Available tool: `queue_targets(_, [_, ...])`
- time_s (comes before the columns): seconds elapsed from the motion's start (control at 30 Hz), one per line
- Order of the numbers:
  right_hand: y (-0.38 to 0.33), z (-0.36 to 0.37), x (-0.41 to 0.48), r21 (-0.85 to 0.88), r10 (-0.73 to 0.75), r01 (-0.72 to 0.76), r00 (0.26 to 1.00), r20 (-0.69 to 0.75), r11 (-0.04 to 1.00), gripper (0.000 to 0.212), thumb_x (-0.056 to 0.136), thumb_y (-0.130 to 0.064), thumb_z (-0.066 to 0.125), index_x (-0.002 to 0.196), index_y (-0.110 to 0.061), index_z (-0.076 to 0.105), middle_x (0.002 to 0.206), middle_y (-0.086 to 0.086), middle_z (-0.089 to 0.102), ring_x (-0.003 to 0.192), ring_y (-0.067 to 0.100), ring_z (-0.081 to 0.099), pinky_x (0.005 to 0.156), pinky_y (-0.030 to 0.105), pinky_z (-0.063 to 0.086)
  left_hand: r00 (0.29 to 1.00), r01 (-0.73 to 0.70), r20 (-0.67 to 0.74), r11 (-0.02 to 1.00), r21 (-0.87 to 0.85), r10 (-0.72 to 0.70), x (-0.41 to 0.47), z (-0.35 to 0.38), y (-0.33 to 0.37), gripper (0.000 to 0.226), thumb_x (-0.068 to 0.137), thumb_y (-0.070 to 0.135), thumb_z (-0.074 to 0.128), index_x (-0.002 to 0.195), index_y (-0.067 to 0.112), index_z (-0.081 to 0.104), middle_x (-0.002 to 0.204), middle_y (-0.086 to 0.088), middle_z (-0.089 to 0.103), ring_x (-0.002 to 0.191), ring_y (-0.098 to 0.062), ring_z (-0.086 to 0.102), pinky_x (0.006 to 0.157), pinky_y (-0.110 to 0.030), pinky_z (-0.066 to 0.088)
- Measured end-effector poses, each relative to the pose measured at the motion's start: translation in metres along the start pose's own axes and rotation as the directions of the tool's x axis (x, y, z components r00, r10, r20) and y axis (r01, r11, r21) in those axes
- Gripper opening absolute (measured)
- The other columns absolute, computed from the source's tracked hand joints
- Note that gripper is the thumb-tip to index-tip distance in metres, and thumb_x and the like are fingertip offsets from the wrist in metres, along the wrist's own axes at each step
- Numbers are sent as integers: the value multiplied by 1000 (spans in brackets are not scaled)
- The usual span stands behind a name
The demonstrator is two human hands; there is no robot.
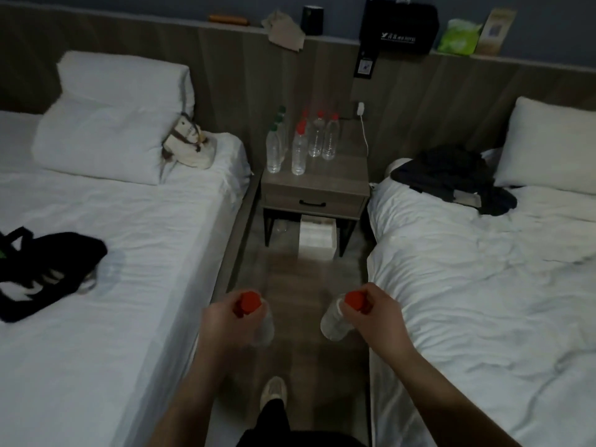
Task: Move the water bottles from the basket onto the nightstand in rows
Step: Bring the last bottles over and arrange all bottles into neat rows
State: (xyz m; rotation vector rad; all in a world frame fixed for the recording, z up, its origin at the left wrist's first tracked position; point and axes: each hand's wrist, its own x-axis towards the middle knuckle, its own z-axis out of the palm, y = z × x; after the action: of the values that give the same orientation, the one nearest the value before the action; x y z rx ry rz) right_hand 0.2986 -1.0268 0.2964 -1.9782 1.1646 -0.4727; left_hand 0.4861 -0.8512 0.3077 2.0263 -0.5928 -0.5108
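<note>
Now stands in the aisle between two white beds, facing the nightstand (pixel 342 172). Grips one red-capped water bottle (pixel 264 325) in the left hand (pixel 222 314), fingers curled round its neck just under the cap. Grips a second red-capped bottle (pixel 333 324) the same way in the right hand (pixel 377 312). Holds both low over the floor, well apart from the nightstand. Up on its top already: a row of green-capped bottles (pixel 274 154) along the left edge, with standing red-capped bottles (pixel 299 156) just beside them, all upright. Over on the left bed (pixel 129 237), a black bag (pixel 42 269).
</note>
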Motion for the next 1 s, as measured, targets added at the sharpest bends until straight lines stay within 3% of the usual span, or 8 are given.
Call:
queue_targets(0.1, [-14,13,34,98,39,-35,998,-41,995,22,72,-30,79,78,-35,58,72,-9,65,67,3,63,63,25,52,997,-9,83,999,44,5,56,-7,6,13,72,30,76,83,34,69,74,8,71,73,-10,68,72,-34,58])
queue_targets(0.23, [-24,19,65,178,100,-90,994,-48,980,16,74,-27,76,83,-30,63,75,-8,66,71,4,64,65,23,52,984,-42,175,996,76,28,109,-4,18,21,76,27,75,95,24,69,85,5,71,79,-10,68,69,-27,56])
queue_targets(0.47, [-17,13,127,214,218,-191,969,-114,958,15,72,-15,77,77,-21,64,68,-5,64,62,6,59,65,27,48,971,-100,226,991,92,77,171,18,34,16,74,37,73,89,33,68,83,8,72,79,-9,68,78,-35,57])
queue_targets(0.6, [0,1,176,194,213,-179,962,-169,964,15,73,-17,78,79,-18,64,69,-1,65,68,16,62,69,35,52,967,-114,243,986,121,82,205,47,48,26,76,25,75,77,44,59,77,12,67,76,-5,64,72,-26,52])
queue_targets(0.7, [11,-9,224,181,207,-173,960,-190,968,18,71,-22,79,77,-24,62,69,0,65,68,17,63,66,34,53,959,-136,268,979,152,92,237,71,62,25,76,25,74,73,42,58,74,13,65,73,-2,62,64,-17,47])
queue_targets(0.8, [10,-18,273,191,161,-133,977,-142,973,22,72,-18,79,75,-29,60,69,-6,64,66,8,60,62,23,49,962,-120,260,982,145,79,271,97,81,22,75,24,75,74,40,59,75,10,66,72,-3,63,62,-17,44])
queue_targets(1.0, [15,-50,364,175,73,-68,997,-24,982,19,73,-24,77,85,-26,63,78,-7,66,73,5,63,69,26,54,967,-64,251,993,101,37,325,136,129,28,75,27,76,82,46,57,82,15,65,77,1,63,62,-12,47])
